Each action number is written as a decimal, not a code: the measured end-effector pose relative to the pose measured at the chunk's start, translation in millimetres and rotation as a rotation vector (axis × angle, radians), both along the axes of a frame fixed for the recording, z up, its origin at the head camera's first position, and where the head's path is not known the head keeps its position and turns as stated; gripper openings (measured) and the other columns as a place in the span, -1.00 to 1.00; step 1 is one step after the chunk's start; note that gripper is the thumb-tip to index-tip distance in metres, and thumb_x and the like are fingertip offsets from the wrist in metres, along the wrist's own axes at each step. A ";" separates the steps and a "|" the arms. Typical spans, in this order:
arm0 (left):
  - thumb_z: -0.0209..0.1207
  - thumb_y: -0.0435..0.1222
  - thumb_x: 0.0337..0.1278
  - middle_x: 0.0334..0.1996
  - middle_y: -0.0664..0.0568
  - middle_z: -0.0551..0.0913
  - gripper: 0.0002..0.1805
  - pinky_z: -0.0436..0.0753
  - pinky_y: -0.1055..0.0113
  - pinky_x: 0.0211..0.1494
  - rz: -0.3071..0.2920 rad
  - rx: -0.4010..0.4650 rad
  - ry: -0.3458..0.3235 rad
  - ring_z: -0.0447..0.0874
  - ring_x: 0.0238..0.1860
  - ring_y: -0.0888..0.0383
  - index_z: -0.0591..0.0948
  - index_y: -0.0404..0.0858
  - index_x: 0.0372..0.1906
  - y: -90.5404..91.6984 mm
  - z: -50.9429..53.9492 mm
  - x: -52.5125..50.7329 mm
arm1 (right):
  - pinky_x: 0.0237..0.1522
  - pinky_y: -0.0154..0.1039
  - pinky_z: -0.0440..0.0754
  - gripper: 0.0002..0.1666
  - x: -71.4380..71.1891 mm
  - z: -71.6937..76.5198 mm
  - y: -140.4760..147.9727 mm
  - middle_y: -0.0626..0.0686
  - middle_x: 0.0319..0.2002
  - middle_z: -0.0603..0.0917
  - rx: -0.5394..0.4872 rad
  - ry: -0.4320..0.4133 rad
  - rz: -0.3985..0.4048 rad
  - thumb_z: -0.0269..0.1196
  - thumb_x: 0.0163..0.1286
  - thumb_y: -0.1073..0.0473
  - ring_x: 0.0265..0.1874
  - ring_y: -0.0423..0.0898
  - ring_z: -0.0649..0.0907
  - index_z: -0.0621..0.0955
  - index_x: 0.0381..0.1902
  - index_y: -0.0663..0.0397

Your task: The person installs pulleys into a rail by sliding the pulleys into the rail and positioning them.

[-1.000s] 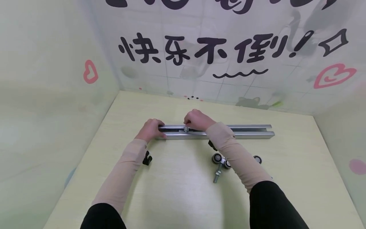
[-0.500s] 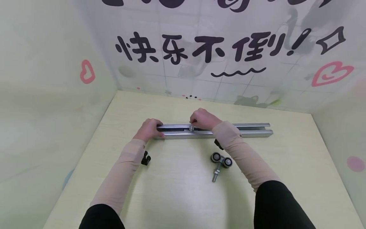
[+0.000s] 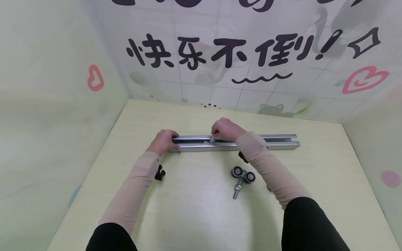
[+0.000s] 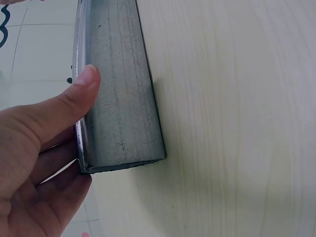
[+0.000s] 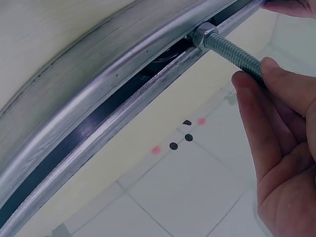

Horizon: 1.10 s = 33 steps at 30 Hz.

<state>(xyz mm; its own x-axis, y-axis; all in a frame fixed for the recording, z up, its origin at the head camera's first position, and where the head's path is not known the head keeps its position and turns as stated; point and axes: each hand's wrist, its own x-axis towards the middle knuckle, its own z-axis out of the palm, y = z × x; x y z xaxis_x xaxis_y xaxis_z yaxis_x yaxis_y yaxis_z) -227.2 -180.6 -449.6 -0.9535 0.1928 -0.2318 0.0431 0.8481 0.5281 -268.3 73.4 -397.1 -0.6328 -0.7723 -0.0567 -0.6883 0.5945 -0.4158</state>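
A long metal channel rail (image 3: 201, 147) lies across the table with its slot facing up. At its left end my left hand (image 3: 164, 141) holds the rail, thumb against the near wall; in the left wrist view the thumb (image 4: 74, 101) presses the grey side of the rail (image 4: 121, 89). A threaded bolt (image 5: 234, 53) with a hex nut (image 5: 203, 35) sticks out of the slot. The thumb and fingertips of my right hand (image 5: 289, 123) pinch the bolt's free end. Whatever carries the bolt inside the rail is mostly hidden.
A roller trolley with two black wheels and a bolt (image 3: 240, 179) lies on the table (image 3: 194, 195), in front of the rail. Black wrist-camera mounts (image 3: 160, 173) hang at both wrists. A printed wall (image 3: 207, 87) stands behind the table.
My right hand has moved to the right along the slot with the bolt, slowing lately. The left hand stays on the rail's end. A wheel at the right has gone behind my right sleeve.
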 end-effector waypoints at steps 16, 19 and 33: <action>0.44 -0.27 -0.36 -0.03 -0.25 0.56 -0.32 0.45 0.07 0.12 0.008 -0.003 -0.016 0.51 -0.04 -0.12 0.51 -0.41 0.03 1.9 -0.2 -1.1 | -0.44 -0.33 0.54 -0.84 -2.4 0.7 3.2 0.03 -0.57 0.63 0.025 0.033 0.016 0.18 0.09 0.48 -0.60 -0.19 0.45 0.67 -0.57 0.26; 0.44 -0.28 -0.35 -0.03 -0.25 0.57 -0.33 0.45 0.07 0.12 0.010 -0.007 -0.019 0.51 -0.04 -0.12 0.51 -0.41 0.03 1.2 0.1 -1.0 | -0.42 -0.33 0.54 -0.84 -3.9 0.6 1.4 0.04 -0.56 0.63 0.049 0.031 0.006 0.17 0.09 0.47 -0.60 -0.19 0.45 0.67 -0.56 0.26; 0.45 -0.28 -0.37 -0.04 -0.27 0.56 -0.34 0.43 0.06 0.14 -0.010 0.002 0.005 0.50 -0.03 -0.14 0.52 -0.43 0.01 -1.1 -0.6 -1.4 | -0.36 -0.26 0.62 -0.90 -2.8 1.6 25.3 0.10 -0.49 0.69 0.050 0.018 -0.045 0.22 0.08 0.47 -0.53 -0.12 0.59 0.68 -0.49 0.29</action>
